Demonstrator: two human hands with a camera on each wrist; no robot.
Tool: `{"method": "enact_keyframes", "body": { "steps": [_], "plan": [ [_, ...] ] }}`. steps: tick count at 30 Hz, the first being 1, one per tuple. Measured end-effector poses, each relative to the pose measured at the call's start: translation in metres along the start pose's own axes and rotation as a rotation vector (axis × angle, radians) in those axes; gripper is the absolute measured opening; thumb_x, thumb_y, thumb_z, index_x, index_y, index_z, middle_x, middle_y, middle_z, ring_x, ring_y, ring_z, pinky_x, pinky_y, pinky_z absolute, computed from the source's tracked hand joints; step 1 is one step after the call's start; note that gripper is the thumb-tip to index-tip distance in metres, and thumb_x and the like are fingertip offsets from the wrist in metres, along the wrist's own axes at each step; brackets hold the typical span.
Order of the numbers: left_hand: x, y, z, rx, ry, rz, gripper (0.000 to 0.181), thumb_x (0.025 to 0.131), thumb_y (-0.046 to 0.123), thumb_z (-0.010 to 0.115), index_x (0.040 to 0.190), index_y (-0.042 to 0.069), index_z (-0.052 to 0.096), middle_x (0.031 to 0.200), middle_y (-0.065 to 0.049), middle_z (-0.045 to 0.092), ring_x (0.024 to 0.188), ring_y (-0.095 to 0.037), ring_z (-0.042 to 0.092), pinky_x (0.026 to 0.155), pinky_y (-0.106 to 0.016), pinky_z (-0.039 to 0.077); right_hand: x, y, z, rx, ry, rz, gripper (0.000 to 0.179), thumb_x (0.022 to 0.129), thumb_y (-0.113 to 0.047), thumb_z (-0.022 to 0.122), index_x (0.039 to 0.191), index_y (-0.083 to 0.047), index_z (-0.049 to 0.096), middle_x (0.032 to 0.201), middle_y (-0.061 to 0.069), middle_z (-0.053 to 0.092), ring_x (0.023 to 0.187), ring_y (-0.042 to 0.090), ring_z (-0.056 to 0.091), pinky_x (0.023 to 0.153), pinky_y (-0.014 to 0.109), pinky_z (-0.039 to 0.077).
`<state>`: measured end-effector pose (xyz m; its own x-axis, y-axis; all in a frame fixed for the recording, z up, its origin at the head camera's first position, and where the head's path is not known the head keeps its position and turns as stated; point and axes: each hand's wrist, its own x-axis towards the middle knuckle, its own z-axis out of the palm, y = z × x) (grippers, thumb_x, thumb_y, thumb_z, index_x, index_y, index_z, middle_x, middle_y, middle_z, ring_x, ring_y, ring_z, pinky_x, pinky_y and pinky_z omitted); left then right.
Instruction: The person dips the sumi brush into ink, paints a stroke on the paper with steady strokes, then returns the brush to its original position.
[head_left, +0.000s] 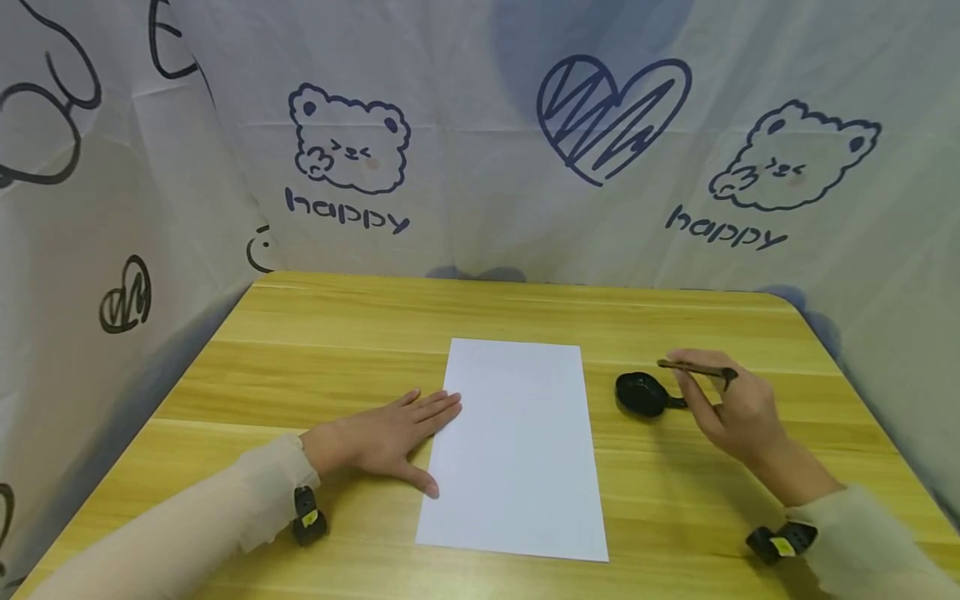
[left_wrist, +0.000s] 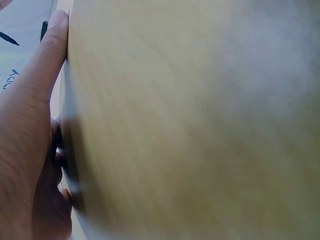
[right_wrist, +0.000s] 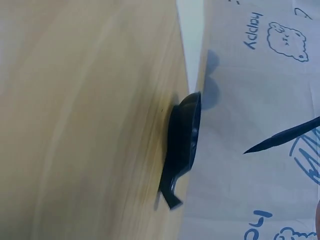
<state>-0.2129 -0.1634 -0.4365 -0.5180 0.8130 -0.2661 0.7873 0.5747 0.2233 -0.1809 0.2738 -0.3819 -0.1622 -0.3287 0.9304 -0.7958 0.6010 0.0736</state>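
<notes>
A blank white sheet of paper (head_left: 517,450) lies lengthwise on the wooden table. My left hand (head_left: 397,437) rests flat across its left edge, fingers straight and thumb spread, pressing on the paper. On the right side, my right hand (head_left: 738,412) pinches a slim brush (head_left: 697,368) between thumb and fingers, held above the table. The brush's dark pointed tip (right_wrist: 270,142) shows in the right wrist view. Just left of that hand sits a small black pan-shaped dish (head_left: 641,394), its short handle towards the fingers. The left wrist view shows the left hand's thumb side (left_wrist: 35,90) against the tabletop.
The wooden table (head_left: 330,333) reaches back to a white cloth (head_left: 465,167) printed with bears, hearts and the word "happy". More cloth hangs at both sides. Each wrist wears a small black camera, such as the left wrist camera (head_left: 307,517).
</notes>
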Motion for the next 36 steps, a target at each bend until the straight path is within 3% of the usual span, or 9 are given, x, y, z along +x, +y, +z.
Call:
{"method": "enact_keyframes", "body": {
  "steps": [3,7,10,14,18,22,27,36],
  "plan": [
    [0.000,0.000,-0.001,-0.006,-0.005,-0.005,0.116,0.079,0.083,0.045,0.158,0.012,0.000,0.164,-0.003,-0.002,0.149,-0.018,-0.002,0.120,-0.044,0.002,0.001,-0.001,0.004,-0.008,0.023,0.040,0.042,0.103,-0.032,0.051,0.101,0.006,0.068,0.089,0.017,0.071,0.056,0.020,0.060,0.042,0.024,0.040],
    [0.000,0.001,-0.001,-0.012,-0.010,-0.012,0.116,0.078,0.084,0.043,0.158,0.013,-0.001,0.164,-0.002,-0.003,0.149,-0.017,-0.003,0.120,-0.043,0.001,0.002,-0.001,0.008,0.038,0.046,0.097,0.042,0.103,-0.031,0.052,0.106,0.009,0.065,0.090,0.018,0.071,0.075,0.021,0.069,0.069,0.014,0.052],
    [0.000,0.001,-0.001,-0.010,-0.013,-0.016,0.116,0.078,0.086,0.041,0.158,0.014,-0.002,0.164,-0.001,-0.004,0.148,-0.016,-0.004,0.119,-0.042,0.000,0.001,0.000,0.010,0.076,0.054,0.130,0.042,0.103,-0.028,0.053,0.111,0.012,0.062,0.089,0.020,0.070,0.081,0.021,0.070,0.084,0.011,0.049],
    [0.000,0.001,-0.001,-0.010,-0.015,-0.020,0.117,0.077,0.086,0.041,0.158,0.014,-0.002,0.164,0.000,-0.005,0.148,-0.015,-0.005,0.119,-0.042,0.000,-0.001,0.001,0.012,0.096,0.042,0.189,0.042,0.103,-0.026,0.053,0.117,0.013,0.059,0.088,0.021,0.069,0.081,0.022,0.070,0.083,0.011,0.049],
    [0.000,0.001,-0.001,-0.009,-0.013,-0.017,0.116,0.078,0.085,0.043,0.158,0.013,-0.001,0.164,-0.001,-0.004,0.148,-0.017,-0.004,0.119,-0.043,0.001,-0.004,0.001,0.013,0.121,0.024,0.271,0.037,0.102,-0.018,0.055,0.122,0.013,0.056,0.089,0.022,0.069,0.089,0.010,0.068,0.082,0.010,0.048],
    [0.000,0.001,-0.002,-0.008,-0.013,-0.016,0.115,0.078,0.084,0.043,0.158,0.013,0.000,0.164,-0.002,-0.004,0.149,-0.017,-0.004,0.119,-0.044,0.001,-0.005,-0.001,0.012,0.136,-0.008,0.353,0.030,0.096,0.003,0.057,0.125,0.013,0.054,0.092,0.023,0.068,0.095,0.000,0.064,0.082,0.009,0.048],
    [0.000,0.001,-0.001,-0.013,-0.011,-0.012,0.115,0.079,0.084,0.044,0.158,0.013,0.000,0.164,-0.002,-0.004,0.149,-0.018,-0.004,0.119,-0.045,0.001,-0.003,-0.005,0.011,0.155,-0.035,0.440,0.044,0.082,0.025,0.059,0.125,0.013,0.055,0.094,0.024,0.067,0.094,-0.002,0.063,0.081,0.010,0.049],
    [-0.001,0.001,-0.001,-0.008,-0.013,-0.014,0.116,0.078,0.085,0.042,0.158,0.014,-0.001,0.164,-0.001,-0.005,0.148,-0.017,-0.005,0.119,-0.044,0.001,-0.005,-0.008,0.012,0.215,-0.018,0.555,0.041,0.085,0.024,0.056,0.125,0.013,0.056,0.091,0.026,0.067,0.087,0.001,0.066,0.076,0.010,0.051]
  ]
}}
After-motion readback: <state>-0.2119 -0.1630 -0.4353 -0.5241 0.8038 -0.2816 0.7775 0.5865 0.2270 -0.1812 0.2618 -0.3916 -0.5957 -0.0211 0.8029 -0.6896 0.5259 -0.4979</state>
